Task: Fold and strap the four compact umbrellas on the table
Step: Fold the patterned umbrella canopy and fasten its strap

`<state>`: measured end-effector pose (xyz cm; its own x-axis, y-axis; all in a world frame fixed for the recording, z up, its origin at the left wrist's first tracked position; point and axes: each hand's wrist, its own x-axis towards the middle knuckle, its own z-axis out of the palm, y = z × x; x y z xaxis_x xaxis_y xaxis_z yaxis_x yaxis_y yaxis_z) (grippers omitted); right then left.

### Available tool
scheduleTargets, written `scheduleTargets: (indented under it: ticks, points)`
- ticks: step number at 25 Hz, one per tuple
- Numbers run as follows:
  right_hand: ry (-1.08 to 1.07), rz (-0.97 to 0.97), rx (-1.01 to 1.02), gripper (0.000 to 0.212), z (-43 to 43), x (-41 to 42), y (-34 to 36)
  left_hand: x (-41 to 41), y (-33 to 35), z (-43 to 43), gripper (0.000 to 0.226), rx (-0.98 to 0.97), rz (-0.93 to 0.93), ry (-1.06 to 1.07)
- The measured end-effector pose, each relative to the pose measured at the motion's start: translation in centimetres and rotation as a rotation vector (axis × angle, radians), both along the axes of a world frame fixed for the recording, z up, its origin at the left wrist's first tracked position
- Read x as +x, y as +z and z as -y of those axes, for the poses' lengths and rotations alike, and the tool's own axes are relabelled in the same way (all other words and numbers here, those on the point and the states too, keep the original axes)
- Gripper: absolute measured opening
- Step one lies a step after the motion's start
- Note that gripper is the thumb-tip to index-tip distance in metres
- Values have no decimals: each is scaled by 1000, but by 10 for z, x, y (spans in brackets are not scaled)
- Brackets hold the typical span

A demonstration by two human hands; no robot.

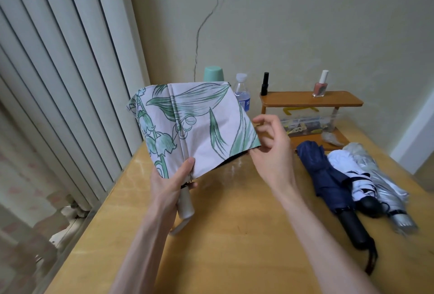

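Left hand (172, 183) gripped the floral umbrella (199, 124) above the table (234, 235); right hand (272, 150) pinched its canopy's right edge.

Your left hand (170, 185) covering the pale handle of the white, green-leafed fabric umbrella (199, 124), its canopy hiding the lower mint-green plastic cup (213, 74), clear plastic water bottle (242, 92) label unreadable, silver folded umbrella (375, 171) handle blurred
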<state>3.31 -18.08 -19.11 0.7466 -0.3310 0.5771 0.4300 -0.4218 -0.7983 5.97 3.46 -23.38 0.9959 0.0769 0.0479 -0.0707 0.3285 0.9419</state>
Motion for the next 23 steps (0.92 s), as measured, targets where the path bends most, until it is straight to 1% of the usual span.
scheduleTargets:
  ticks: [2, 3, 7, 12, 15, 17, 18, 19, 20, 21, 22, 23]
  points:
    - [-198, 58, -98, 26, 2, 0, -4, -1, 1, 5, 43, 10, 13, -1]
    - [-260, 72, -115, 24, 5, -1, -5, -1, 2, 8, 47, 9, 11, 10]
    - [-395, 113, -221, 30, 15, -15, -1, -3, 7, 22, 55, 3, 24, 28]
    - [-659, 234, -558, 23, 29, -30, -2, -1, 5, 36, 57, -40, -24, -24]
    - [-739, 223, -655, 20, 31, -39, -12, -6, 2, 41, 64, -69, -38, -57]
    - [-667, 148, -684, 23, 36, -38, -19, -10, -1, 40, 63, -68, -29, -66]
    - [-557, 54, -691, 28, 40, -36, -20, -11, -2, 37, 63, -60, -25, -69]
    - [-388, -89, -645, 39, 46, -36, -16, -11, -2, 34, 65, -32, -21, -76]
    - [-143, -279, -541, 58, 52, -38, -8, -10, -1, 29, 66, 27, -14, -86]
    - [133, -453, -395, 82, 57, -42, 2, -9, 0, 21, 63, 109, -2, -104]
    - [350, -537, -263, 102, 62, -48, 10, -6, 2, 13, 58, 187, 21, -135]
    - [476, -534, -155, 111, 66, -53, 18, -4, 4, 5, 54, 250, 53, -175]
